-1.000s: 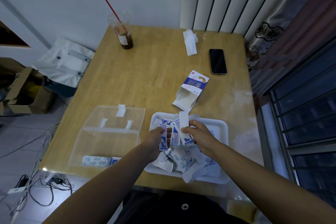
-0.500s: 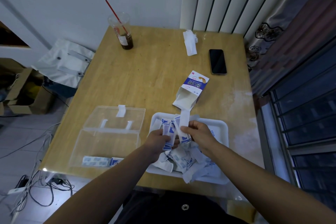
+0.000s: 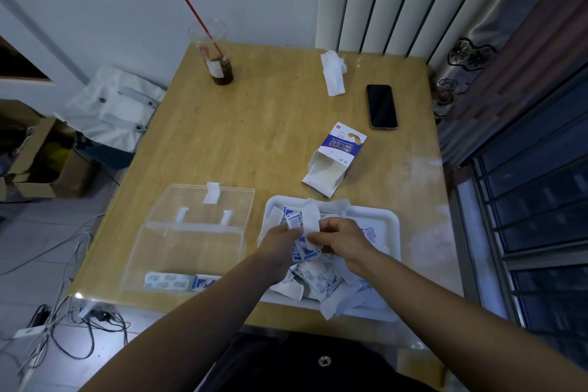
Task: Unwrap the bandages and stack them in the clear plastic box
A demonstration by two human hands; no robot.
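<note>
— Two hands on one bandage (image 3: 310,221), held just above the far half of the white tray (image 3: 392,220). See it?
— Yes. The left hand (image 3: 280,243) pinches the blue-printed wrapper (image 3: 294,221). The right hand (image 3: 345,239) pinches the white end standing up from it. The fingers (image 3: 318,237) of both are curled in tight on that paper.
— It looks feather-light and floppy to me. Thin paper like that would likely tear if yanked.
— So I'd take it by the loose flap edges, thumb against forefinger, and peel slowly. The sticky side may cling to skin.
— And the rest?
— A crumpled heap (image 3: 315,280) lies in the tray's near half. The clear plastic box (image 3: 191,245) sits just left of the tray, lid open, with a few bandages (image 3: 168,282) flat along its near wall.
— They're slippery little things, I'd guess. Best laid flat.
</note>
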